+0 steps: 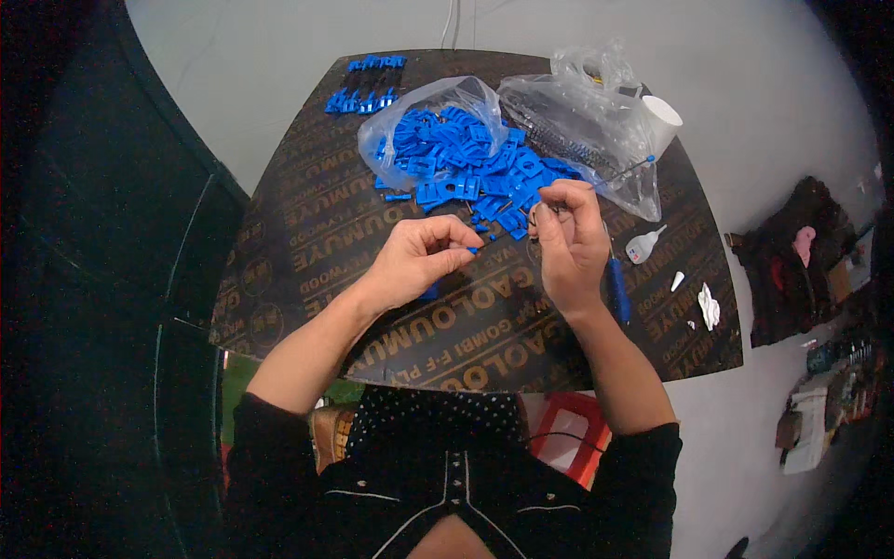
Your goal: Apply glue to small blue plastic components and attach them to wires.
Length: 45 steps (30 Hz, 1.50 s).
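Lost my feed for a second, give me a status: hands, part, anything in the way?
Left hand pinching a small blue part. Right hand closed on something tiny, can't tell what. Pile of blue parts just beyond both hands. Nothing between them.

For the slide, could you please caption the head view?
Left hand pinches a small blue plastic part; right hand works beside a blue parts pile.

A small blue plastic piece (472, 250) sits pinched at fingertips, above the board.
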Available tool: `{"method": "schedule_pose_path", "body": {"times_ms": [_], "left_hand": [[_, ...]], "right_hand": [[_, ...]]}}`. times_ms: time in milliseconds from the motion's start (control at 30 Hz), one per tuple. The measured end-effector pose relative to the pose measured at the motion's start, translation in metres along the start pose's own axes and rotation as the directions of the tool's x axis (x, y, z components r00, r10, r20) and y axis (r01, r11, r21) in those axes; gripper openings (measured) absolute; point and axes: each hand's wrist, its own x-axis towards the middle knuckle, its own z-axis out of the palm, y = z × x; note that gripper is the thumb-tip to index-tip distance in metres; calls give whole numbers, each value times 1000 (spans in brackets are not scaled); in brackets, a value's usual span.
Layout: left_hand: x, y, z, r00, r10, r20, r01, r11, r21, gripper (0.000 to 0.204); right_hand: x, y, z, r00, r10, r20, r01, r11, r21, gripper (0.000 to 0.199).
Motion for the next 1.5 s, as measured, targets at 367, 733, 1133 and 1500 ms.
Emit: {"method": "schedule_pose_path", "body": {"times_ms": [367,733,1133,1500], "left_hand": [[0,2,1,1000,16,8,-16,998,-65,15],[0,1,1,1000,-8,13,9,996,-85,15],[1,0,3,1000,6,24,-1,983,-186,15],[1,1,2,1000,-21,22,24,987,-159,15]], "right_hand": [[0,0,0,1000,-5,-2,5,1000,4,17],[0,0,0,1000,7,-6,-7,1000,-5,18],[0,2,-2,998,-58,-12,57,996,-71,18],[0,0,0,1000,-25,-5,25,999,-38,17]]}}
